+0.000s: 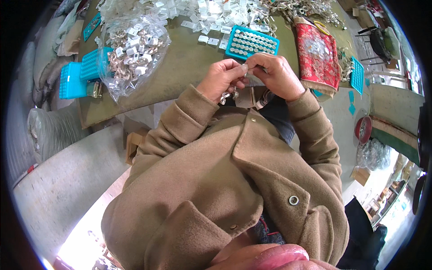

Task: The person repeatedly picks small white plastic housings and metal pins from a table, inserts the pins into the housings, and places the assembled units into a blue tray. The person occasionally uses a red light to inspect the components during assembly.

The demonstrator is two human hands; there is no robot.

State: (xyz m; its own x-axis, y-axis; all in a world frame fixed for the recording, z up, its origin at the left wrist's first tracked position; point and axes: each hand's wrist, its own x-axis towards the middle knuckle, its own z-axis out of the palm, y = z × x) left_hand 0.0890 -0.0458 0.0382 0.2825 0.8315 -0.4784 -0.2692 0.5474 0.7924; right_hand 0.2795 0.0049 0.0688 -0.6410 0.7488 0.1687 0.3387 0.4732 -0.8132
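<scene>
My left hand is closed around several small shiny metal pieces, which poke out below its curled fingers. Thumb and forefinger pinch at the fingertips, where a small whitish bit shows. My right hand meets it there, its fingers pinched too; what they hold is too small to make out. Just beyond both hands lies a blue tray with rows of round silvery pieces in its holes. Many loose clear-white plastic pieces are heaped behind the tray.
On the green table, a clear bag of metal and white pieces lies left, beside stacked blue trays. To the right are a red patterned cloth, yellow-handled tool and another blue tray. Metal parts pile far right.
</scene>
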